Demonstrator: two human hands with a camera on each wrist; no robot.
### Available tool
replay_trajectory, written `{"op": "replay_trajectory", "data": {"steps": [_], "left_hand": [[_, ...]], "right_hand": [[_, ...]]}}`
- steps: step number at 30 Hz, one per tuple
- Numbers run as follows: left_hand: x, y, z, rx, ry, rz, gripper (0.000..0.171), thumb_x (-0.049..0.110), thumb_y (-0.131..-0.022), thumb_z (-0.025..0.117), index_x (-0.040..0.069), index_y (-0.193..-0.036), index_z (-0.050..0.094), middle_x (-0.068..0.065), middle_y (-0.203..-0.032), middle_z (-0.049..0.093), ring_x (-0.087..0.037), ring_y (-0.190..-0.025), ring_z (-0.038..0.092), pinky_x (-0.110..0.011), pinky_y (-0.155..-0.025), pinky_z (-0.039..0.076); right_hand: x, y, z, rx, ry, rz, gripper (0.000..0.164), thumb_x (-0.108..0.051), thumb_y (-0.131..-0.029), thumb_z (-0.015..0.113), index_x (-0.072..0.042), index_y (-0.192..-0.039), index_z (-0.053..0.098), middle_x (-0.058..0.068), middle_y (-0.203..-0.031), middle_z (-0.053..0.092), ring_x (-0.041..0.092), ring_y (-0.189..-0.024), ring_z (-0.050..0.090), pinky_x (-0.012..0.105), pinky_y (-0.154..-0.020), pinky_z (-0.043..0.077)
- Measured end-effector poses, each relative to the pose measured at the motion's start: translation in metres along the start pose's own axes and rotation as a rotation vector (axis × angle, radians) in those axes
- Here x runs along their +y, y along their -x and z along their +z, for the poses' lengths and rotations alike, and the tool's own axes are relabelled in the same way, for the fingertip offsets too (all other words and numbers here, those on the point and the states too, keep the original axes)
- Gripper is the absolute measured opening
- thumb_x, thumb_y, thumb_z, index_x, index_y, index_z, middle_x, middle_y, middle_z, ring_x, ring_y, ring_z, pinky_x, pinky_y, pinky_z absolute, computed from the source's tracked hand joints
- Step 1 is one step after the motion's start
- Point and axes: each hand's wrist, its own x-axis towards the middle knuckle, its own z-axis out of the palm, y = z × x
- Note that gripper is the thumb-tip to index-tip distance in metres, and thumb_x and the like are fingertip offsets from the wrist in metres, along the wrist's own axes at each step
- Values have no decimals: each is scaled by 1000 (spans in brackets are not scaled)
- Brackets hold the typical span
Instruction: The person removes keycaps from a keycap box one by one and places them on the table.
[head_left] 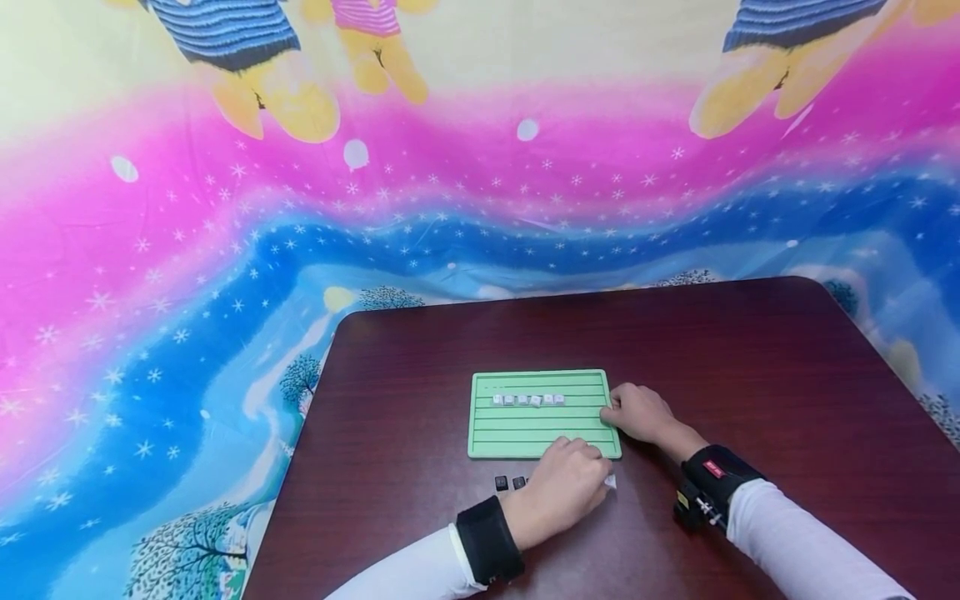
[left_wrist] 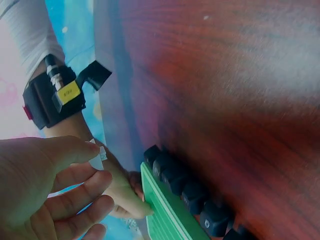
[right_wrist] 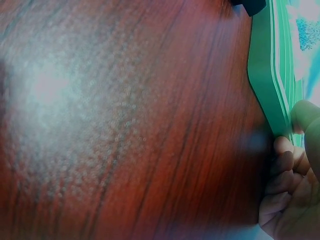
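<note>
A light green ridged board [head_left: 495, 438] lies on the table, with a row of several white keycaps [head_left: 522, 400] across its upper half. My left hand [head_left: 566, 485] is just in front of the board's near edge. Between thumb and index finger it pinches a small white keycap [left_wrist: 98, 158], its other fingers loosely bent. At the board's right edge, my right hand [head_left: 643, 412] grips the rim, thumb on top and fingertips against the side. Several black keycaps [left_wrist: 192, 195] stand in a line along the near edge; in the head view the left hand hides some of them.
The dark red-brown wooden table [head_left: 405, 392] has a rounded far edge. Behind it hangs a colourful printed cloth [head_left: 450, 167]. Black straps circle both wrists; the right wrist's strap [head_left: 720, 479] carries a small camera device.
</note>
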Motion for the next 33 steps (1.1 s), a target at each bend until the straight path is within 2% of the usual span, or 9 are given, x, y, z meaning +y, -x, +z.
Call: {"op": "replay_trajectory", "data": {"steps": [6,13,18,23,33], "left_hand": [[4,6,6,1,-14,41,8,38,-89,73,31,-91,75,16,-89,70,-4,-80,61,-19,-65,38],[8,12,12,37,-90,87,10,39,-91,70,31,-89,75,15,-88,69,-4,-78,60,-20,-63,37],[11,14,15,33,-125,99,11,39,-92,68,32,-87,74,15,-84,68,-5,-77,60,-21,-64,39],[12,15,16,40,-141,113,7,36,-89,72,31,-84,74,14,-81,67,-6,-75,59,-22,-63,39],[18,17,19,-2,-156,128,5,32,-88,72,30,-84,73,14,-83,70,-4,-78,61,-21,-63,39]], "right_hand": [[0,0,0,-3,-5,-1,41,-20,-87,63,-19,-57,35,-9,-53,27,10,-48,23,24,-50,17],[-1,0,-1,8,-1,3,41,-21,-88,62,-18,-57,35,-8,-53,27,11,-47,25,24,-50,18],[-1,1,-1,8,-2,-1,41,-21,-88,62,-18,-57,35,-8,-52,26,11,-47,24,24,-50,17],[-1,1,-1,4,-9,-2,42,-21,-88,62,-19,-57,34,-8,-52,27,11,-47,24,24,-49,17],[2,-1,1,3,5,7,41,-22,-88,62,-19,-57,35,-7,-53,28,11,-47,26,24,-49,19]]}}
